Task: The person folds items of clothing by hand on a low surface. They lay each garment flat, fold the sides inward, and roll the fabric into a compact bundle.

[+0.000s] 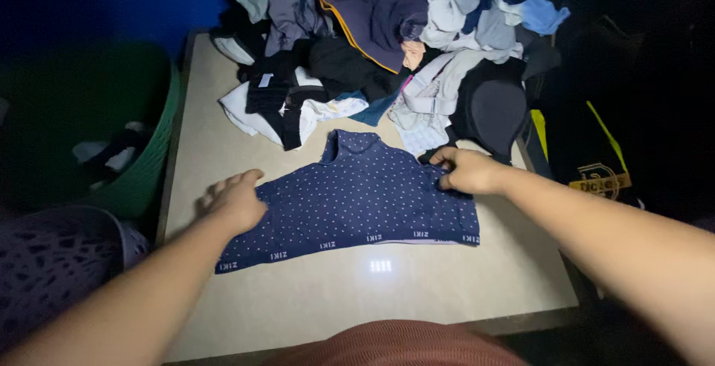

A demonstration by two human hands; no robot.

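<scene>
Near the middle of the frame, a dark blue cloth top with tiny white dots [357, 198] lies spread flat on a pale beige table [417, 291], most likely so its wrinkles can be pushed out. The left hand [237, 201] rests open and flat on the top's left edge, pressing it down, grasping nothing. The right hand [467, 170] is curled at the top's right edge, pinching the cloth between fingers and thumb. At the top of the frame sits a big messy pile of mixed clothes [387, 31]. A green basket [141, 172] waits at the left.
</scene>
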